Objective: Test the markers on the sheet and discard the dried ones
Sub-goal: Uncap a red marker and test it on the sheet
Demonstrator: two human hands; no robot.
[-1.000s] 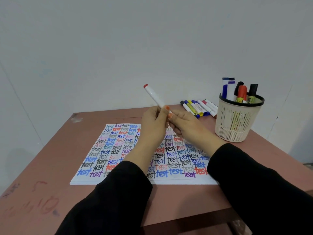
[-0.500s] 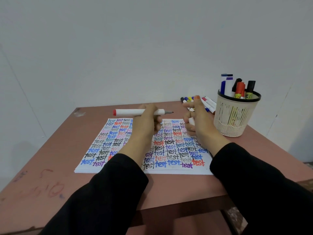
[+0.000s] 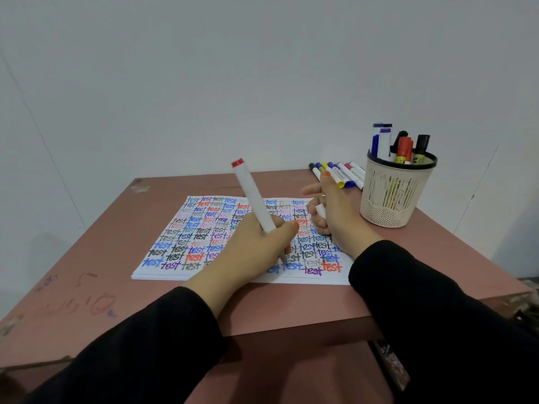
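Observation:
My left hand grips a white marker with a red end, tilted, its tip touching the lower middle of the sheet. That sheet is white paper covered with rows of the word "test" in many colours. My right hand rests on the sheet's right side and holds the marker's white cap in its curled fingers. A row of several capped markers lies on the table behind my right hand.
A cream mesh cup with a black rim holds several markers at the right back of the reddish-brown table. A white wall stands close behind. The table's front edge is near my sleeves.
The cap came off into my right hand. My left hand swung the marker from level to tip-down and lowered it onto the sheet.

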